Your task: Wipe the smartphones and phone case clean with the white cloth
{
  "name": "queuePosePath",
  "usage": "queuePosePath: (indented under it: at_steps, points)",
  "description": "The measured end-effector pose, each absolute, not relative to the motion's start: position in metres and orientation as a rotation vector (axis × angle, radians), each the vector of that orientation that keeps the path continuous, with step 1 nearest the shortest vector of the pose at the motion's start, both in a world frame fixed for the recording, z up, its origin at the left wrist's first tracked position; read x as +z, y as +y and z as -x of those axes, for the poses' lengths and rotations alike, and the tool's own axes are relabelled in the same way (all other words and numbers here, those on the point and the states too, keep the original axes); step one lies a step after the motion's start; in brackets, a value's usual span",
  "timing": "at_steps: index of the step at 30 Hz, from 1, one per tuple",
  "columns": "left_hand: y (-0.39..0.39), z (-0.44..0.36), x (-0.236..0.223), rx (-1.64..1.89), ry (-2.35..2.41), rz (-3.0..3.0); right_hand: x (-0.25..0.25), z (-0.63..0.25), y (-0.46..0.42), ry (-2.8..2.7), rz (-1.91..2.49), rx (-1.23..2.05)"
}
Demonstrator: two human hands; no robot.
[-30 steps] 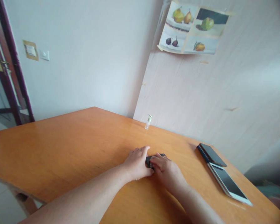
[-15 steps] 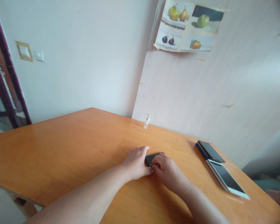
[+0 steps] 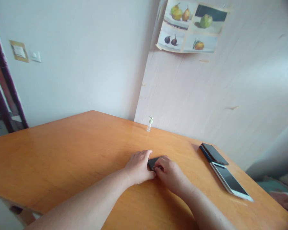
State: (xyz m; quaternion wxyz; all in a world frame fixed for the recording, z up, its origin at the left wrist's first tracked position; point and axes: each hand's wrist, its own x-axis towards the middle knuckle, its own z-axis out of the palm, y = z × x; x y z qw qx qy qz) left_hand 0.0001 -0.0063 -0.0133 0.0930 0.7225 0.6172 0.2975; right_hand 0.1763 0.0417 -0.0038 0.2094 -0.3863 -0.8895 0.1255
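A flat black device that looks like a phone (image 3: 154,162) lies on the wooden table between my hands. My left hand (image 3: 139,167) holds its left end, thumb at the near edge and fingers at the far edge. Over its right part is my right hand (image 3: 169,172), its fingers pinched together close to my left thumb. Whatever small thing the right fingertips may hold is hidden. Much of the device's right side is covered by that hand.
A small clear pump bottle (image 3: 149,124) stands near the table's back edge. To the right lie a white tablet (image 3: 232,182) and a dark tablet or case (image 3: 214,154). Another person's hand (image 3: 284,199) shows at the right edge of the view, beside the wooden table (image 3: 69,140).
The view has shifted slightly, moving the scene a little left. My right fingers have moved slightly over the device; my left hand keeps its hold.
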Motion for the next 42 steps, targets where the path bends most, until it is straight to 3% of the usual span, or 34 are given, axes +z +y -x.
queuePosePath:
  at_steps: [7, 14, 21, 28, 36, 42]
  points:
    - [-0.006, 0.000, -0.014, 0.873, 1.834, -2.153, -0.008, -0.199, 0.072, -2.285, 1.476, 0.153]
    - [-0.007, 0.000, -0.014, 0.872, 1.840, -2.153, -0.006, -0.174, 0.042, -2.432, 1.094, 0.342]
    - [-0.010, 0.001, -0.008, 0.839, 1.907, -2.175, -0.008, -0.199, 0.077, -2.254, 1.460, 0.205]
    - [-0.011, 0.002, -0.004, 0.778, 1.939, -2.168, -0.007, -0.173, 0.044, -2.401, 1.066, 0.299]
    - [-0.009, 0.000, -0.012, 0.869, 1.833, -2.149, -0.008, -0.193, 0.075, -2.071, 1.360, 0.268]
    - [-0.008, -0.002, -0.015, 0.944, 1.720, -2.106, -0.003, -0.167, 0.042, -2.201, 1.036, 0.370]
